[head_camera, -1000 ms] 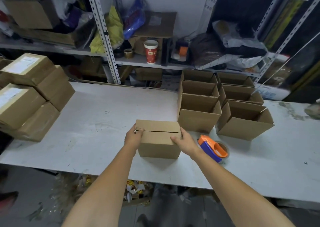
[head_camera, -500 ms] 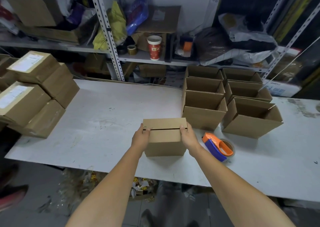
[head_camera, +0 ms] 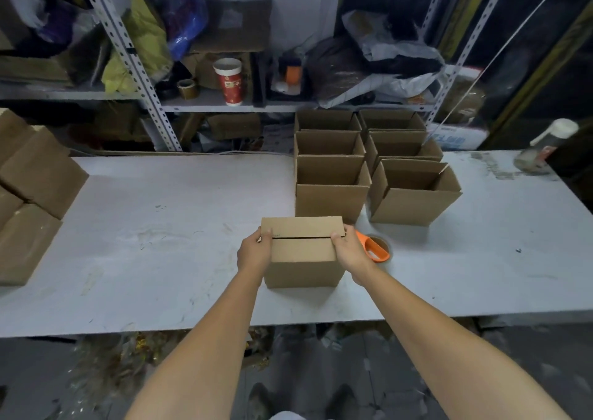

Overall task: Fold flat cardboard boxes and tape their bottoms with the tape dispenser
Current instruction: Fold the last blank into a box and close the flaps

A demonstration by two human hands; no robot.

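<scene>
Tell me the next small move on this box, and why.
Probably the right hand should let go and reach for the tape dispenser lying just beside it, while the left hand steadies the cardboard box: its top seam is closed but shows no tape.

Box [head_camera: 301, 256] on table [head_camera: 160, 227], centre, near front edge. Left hand [head_camera: 255, 253] on its left side, right hand [head_camera: 351, 253] on its right side. Tape dispenser [head_camera: 375, 248] on table just right of box, partly behind right hand. Open boxes [head_camera: 332, 201] behind and right of box: two columns of three, running back toward shelf [head_camera: 208, 105]. Closed boxes [head_camera: 35, 176] stacked at table's left end. Bottle [head_camera: 545, 147] at far right end, possibly leaning. On shelf behind table: cup [head_camera: 229, 81], tape roll [head_camera: 187, 87] left of it.
</scene>
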